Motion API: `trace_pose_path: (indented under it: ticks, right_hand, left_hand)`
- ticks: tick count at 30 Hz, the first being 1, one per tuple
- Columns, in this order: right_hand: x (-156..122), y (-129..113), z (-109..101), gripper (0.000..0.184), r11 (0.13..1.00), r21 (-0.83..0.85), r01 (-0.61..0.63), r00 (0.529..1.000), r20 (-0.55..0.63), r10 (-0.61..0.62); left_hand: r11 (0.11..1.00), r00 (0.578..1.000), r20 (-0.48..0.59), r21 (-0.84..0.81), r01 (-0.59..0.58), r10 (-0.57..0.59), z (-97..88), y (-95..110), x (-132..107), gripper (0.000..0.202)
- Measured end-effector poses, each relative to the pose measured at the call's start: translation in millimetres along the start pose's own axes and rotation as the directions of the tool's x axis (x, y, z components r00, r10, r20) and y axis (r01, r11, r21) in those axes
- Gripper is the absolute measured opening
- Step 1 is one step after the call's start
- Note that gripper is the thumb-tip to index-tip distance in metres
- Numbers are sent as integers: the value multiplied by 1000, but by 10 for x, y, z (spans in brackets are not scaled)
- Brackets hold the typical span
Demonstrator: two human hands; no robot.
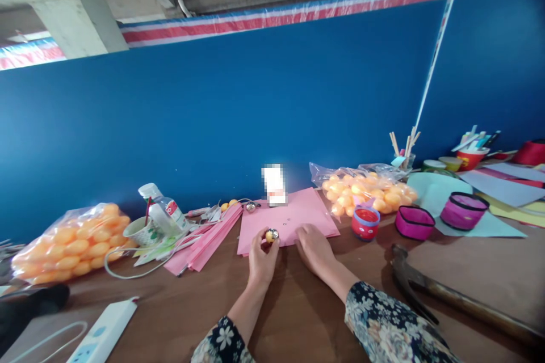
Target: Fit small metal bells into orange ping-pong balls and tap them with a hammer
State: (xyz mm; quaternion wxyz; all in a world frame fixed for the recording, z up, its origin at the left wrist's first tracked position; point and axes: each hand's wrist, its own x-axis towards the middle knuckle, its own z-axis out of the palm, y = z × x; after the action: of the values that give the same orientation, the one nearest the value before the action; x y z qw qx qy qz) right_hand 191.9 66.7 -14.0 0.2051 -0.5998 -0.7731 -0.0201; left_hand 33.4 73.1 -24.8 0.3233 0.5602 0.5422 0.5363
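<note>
My left hand (261,258) pinches a small orange ball with a shiny metal piece (271,235) on it, held at the near edge of a pink paper sheet (298,212). My right hand (314,249) rests palm down on the sheet's near right corner, fingers together and flat. Both forearms wear dark floral sleeves. A few tiny dark specks lie on the pink paper.
Bags of orange balls lie at the left (68,244) and back right (366,190). A hammer (430,289) lies on the wooden table at right. Pink cups (415,222), a red cup (365,222), a water bottle (164,210), a pink paper stack (204,241) and a power strip (104,332) surround the hands.
</note>
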Motion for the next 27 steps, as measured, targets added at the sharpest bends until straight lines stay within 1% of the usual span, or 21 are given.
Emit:
trace_pose_path:
  ticks: [3, 6, 9, 12, 14, 17, 19, 21, 24, 27]
  right_hand:
    - [-2, 2, -10, 13, 1000, -1, 11, 1000, 1, -11]
    - [-5, -6, -19, 13, 1000, -3, 8, 1000, -8, -8]
    - [-9, -20, -29, 13, 1000, -4, 4, 1000, -5, -4]
    - [-12, -29, -33, 14, 1000, -4, -8, 1000, 12, 9]
    - [-12, -29, -29, 15, 1000, 1, -14, 1000, 13, 14]
    - [-11, -24, -18, 15, 1000, 2, -13, 1000, 10, 13]
    - [-10, -22, -17, 15, 1000, 2, -9, 1000, 9, 9]
    - [-9, -22, -25, 15, 1000, 2, -8, 1000, 9, 8]
    - [-10, -29, -49, 15, 1000, 3, -15, 1000, 13, 15]
    - [-11, -37, -64, 15, 1000, 2, -21, 1000, 15, 21]
  left_hand:
    - [1000, 999, 36, -12, 0, 0, 9, -36, 12, 45]
    - [999, 996, 92, -35, -10, 13, 37, 5, -28, 46]
    - [999, 995, 98, -46, -25, 30, 55, 74, -78, 44]
    - [997, 993, 94, -34, -65, 68, 57, 102, -104, 44]
    - [995, 992, 80, -6, -101, 101, 53, 97, -109, 44]
    - [980, 983, 57, 86, -179, 175, 44, 93, -110, 42]
    - [966, 975, 63, 139, -220, 213, 40, 103, -109, 40]
    - [966, 976, 93, 153, -208, 195, 40, 114, -104, 40]
    - [979, 983, 136, 150, -140, 120, 44, 114, -95, 41]
    - [973, 981, 154, 178, -147, 120, 48, 96, -93, 40]
